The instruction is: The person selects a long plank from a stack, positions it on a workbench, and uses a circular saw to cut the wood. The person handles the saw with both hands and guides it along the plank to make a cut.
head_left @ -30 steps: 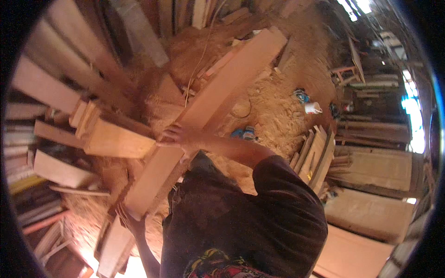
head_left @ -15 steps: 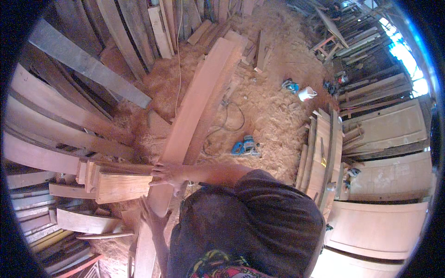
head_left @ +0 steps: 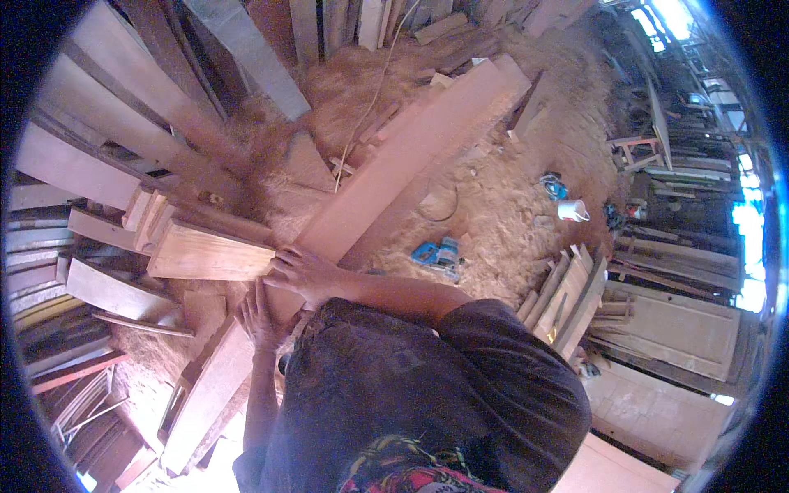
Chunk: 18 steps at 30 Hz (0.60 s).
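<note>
In the head view, a long, flat, reddish-brown wooden plank (head_left: 385, 181) runs from just before the person's body up and away to the right, over a floor of loose tan shavings (head_left: 493, 226). Its near end lies under or against the hands; what bears its weight is hidden.

The right hand (head_left: 302, 275) lies across the near part of the plank, fingers reaching its left edge; whether it grips or only presses, I cannot tell. The left hand (head_left: 260, 319) is beside that end, fingers long and unclosed, wrapped around nothing that shows.

As for progress, the plank already looks like a finished length: straight-sided, with an even upper face and no visible cut across it. The handling seems under way, since neither hand is clear of the wood. Whether further shaping is left for its faces or edges cannot be read from here.

Just left of the right hand sits a block-like stack of yellowish timber (head_left: 209, 251), and below the left hand a pale, narrow board (head_left: 212, 382) slants toward the lower left. A blue handheld power tool (head_left: 440, 256) lies on the shavings, apart from both hands.
</note>
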### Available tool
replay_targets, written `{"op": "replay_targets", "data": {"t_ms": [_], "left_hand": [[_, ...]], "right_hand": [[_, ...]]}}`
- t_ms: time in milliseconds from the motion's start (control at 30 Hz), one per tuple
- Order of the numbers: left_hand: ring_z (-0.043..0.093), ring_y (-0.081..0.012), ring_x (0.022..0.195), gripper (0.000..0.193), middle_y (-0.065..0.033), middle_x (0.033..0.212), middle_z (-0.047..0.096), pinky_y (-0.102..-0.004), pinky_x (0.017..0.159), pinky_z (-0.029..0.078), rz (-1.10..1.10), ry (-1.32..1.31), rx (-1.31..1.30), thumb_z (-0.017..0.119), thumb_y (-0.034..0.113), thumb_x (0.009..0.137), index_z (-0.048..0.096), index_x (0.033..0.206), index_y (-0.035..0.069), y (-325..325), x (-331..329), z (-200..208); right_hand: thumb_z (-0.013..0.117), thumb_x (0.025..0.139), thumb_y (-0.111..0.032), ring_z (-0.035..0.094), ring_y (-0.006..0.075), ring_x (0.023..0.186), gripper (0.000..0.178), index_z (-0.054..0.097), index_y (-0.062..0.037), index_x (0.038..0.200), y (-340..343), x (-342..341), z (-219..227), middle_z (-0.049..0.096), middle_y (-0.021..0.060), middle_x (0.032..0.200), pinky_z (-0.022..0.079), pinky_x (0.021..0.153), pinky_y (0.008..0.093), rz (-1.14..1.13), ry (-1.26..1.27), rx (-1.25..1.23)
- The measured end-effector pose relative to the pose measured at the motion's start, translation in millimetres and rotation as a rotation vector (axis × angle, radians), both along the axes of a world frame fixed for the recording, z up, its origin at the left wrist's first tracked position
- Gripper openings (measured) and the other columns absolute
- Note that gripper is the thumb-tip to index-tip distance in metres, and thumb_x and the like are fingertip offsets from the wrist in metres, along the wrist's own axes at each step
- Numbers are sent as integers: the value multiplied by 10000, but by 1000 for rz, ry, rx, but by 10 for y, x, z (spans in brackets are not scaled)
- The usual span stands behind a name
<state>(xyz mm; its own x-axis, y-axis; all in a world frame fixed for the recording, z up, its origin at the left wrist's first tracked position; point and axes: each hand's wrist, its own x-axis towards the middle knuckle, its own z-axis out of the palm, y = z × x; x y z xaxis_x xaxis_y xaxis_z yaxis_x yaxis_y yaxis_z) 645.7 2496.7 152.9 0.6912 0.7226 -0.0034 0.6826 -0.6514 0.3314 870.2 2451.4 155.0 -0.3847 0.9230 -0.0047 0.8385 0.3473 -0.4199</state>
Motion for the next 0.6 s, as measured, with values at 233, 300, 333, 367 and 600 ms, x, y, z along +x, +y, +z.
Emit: {"op": "replay_targets", "data": {"t_ms": [233, 300, 333, 367, 600], "left_hand": [[532, -382, 1299, 1150, -199, 1483, 536, -553, 1113, 335, -59, -52, 109, 794, 633, 716, 353, 1611, 60, 47, -148, -242], [539, -376, 1294, 1144, -196, 1481, 539, -547, 1107, 341, -40, -19, 66, 791, 620, 714, 357, 1609, 56, 41, -92, -189], [542, -373, 1291, 1140, -195, 1479, 541, -543, 1104, 344, -30, -3, 43, 789, 613, 712, 359, 1608, 54, 40, -67, -168], [543, -373, 1291, 1136, -194, 1476, 543, -541, 1101, 347, -33, -9, 52, 790, 607, 710, 362, 1607, 55, 53, -78, -171], [544, -371, 1298, 1108, -189, 1469, 549, -538, 1100, 360, -11, -15, 50, 796, 579, 711, 379, 1601, 67, 36, -158, -225]], "right_hand": [[891, 513, -571, 421, 423, 1426, 1245, 413, -152, 1584, 7, -32, -248, 493, 224, 1451, 253, 1233, 610, -3, 31, 167], [882, 507, -603, 421, 420, 1425, 1266, 405, -153, 1590, -8, -38, -293, 493, 224, 1447, 265, 1223, 611, -16, -4, 185], [877, 504, -619, 421, 419, 1425, 1277, 401, -153, 1593, -13, -36, -317, 493, 224, 1445, 271, 1218, 612, -22, -22, 193], [871, 504, -628, 425, 417, 1423, 1277, 402, -154, 1593, 8, -34, -294, 495, 222, 1446, 277, 1214, 609, -13, -36, 192], [848, 523, -605, 455, 404, 1407, 1219, 433, -144, 1572, 13, -28, -102, 522, 210, 1431, 304, 1208, 583, -12, -37, 205]]}}
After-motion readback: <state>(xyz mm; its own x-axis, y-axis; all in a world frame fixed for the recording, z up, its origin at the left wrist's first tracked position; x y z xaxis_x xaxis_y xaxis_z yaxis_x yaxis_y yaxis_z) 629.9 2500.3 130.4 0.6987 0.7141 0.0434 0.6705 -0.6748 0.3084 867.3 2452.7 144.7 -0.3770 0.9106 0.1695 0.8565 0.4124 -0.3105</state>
